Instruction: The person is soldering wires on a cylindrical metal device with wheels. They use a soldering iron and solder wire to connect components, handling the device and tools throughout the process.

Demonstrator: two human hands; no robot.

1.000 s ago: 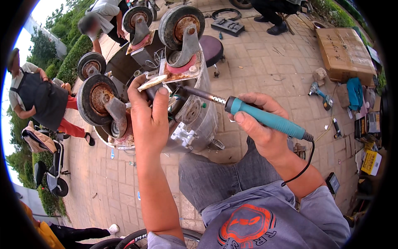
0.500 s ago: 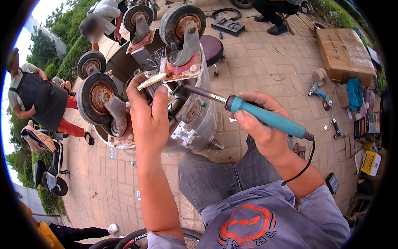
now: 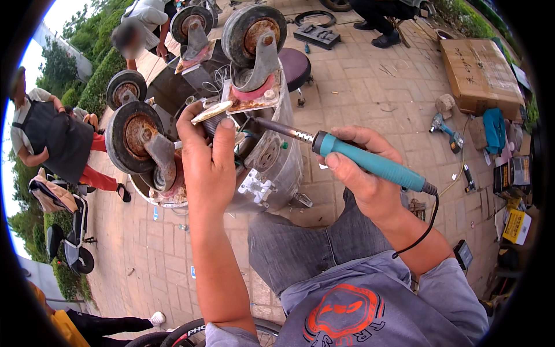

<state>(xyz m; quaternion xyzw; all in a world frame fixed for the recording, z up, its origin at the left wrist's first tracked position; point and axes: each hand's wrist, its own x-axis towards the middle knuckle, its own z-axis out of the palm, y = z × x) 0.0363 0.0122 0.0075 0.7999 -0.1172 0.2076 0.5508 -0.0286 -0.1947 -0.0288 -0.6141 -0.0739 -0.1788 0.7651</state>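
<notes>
My left hand [image 3: 208,159] is closed around a small spool [image 3: 213,112] with a pale flange and dark ribbed windings, probably solder wire. In my right hand [image 3: 373,194] is a soldering iron [image 3: 381,163] with a teal handle and a black cord. Its metal shaft points left, the tip close by the spool, over the opening of an upturned metal drum-shaped machine [image 3: 283,173]. Whether the tip touches anything is hard to see. Rusty caster wheels [image 3: 254,36] stick up from the machine's rim around my left hand. Loose wires show inside.
Behind the machine stands a round purple stool [image 3: 295,69]. A cardboard box [image 3: 483,75] and a teal cordless drill [image 3: 448,132] lie on the paving at right. Left, a person in a dark apron [image 3: 55,136] stands near a parked scooter [image 3: 72,234]. Another person bends beyond the casters.
Almost nothing differs. The soldering iron and my right hand have shifted very slightly left; my left hand keeps its grip on the spool.
</notes>
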